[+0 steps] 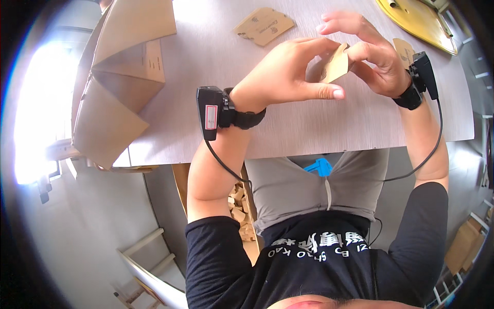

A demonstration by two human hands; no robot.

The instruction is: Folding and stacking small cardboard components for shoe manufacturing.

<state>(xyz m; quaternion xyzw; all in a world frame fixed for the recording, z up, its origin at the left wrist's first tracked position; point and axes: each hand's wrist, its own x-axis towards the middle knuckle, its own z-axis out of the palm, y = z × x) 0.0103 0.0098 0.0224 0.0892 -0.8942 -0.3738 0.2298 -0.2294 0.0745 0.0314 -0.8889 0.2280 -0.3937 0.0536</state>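
Observation:
A small piece of brown card, bent and folded, is held up above the table between my two hands. My left hand curls round its left side, with the thumb stretched along below it. On the other side, my right hand has bent fingers at the card's right edge, while its upper fingers are raised apart. Beyond my left hand lies a flat brown printed card with shaped edges. A similar card lies partly hidden behind my right wrist.
A large open cardboard box stands at the table's left end. The far right holds a round yellow panel with metal bars. Below the table, a container holds several small brown pieces. Cables hang from both wrist devices.

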